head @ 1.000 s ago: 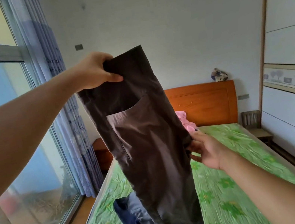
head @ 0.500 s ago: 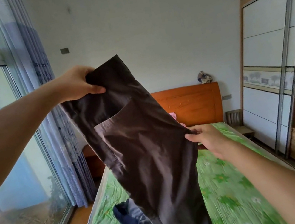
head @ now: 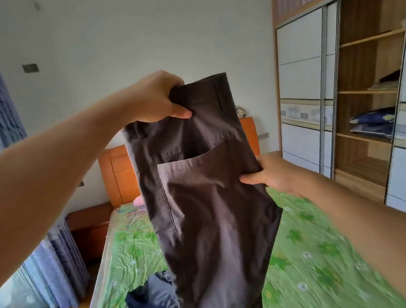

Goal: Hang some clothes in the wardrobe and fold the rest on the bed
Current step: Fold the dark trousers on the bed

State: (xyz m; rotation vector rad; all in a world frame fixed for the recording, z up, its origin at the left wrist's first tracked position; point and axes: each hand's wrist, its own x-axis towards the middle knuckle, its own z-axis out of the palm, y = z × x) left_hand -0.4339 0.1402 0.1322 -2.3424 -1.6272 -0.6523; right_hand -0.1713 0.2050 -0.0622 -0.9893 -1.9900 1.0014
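Head: trousers (head: 206,207), prob. betw. L/R fingers (head: 180,112)

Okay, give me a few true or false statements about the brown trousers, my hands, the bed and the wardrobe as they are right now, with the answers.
1. The left hand grips the top edge of the brown trousers. True.
2. The right hand hangs free, touching nothing. False: it pinches the trousers' right edge.
3. The trousers lie flat on the bed. False: they hang in the air above it.
4. A dark blue garment lies crumpled on the bed. True.
5. The wardrobe is fully closed. False: one section stands open, with its shelves showing.
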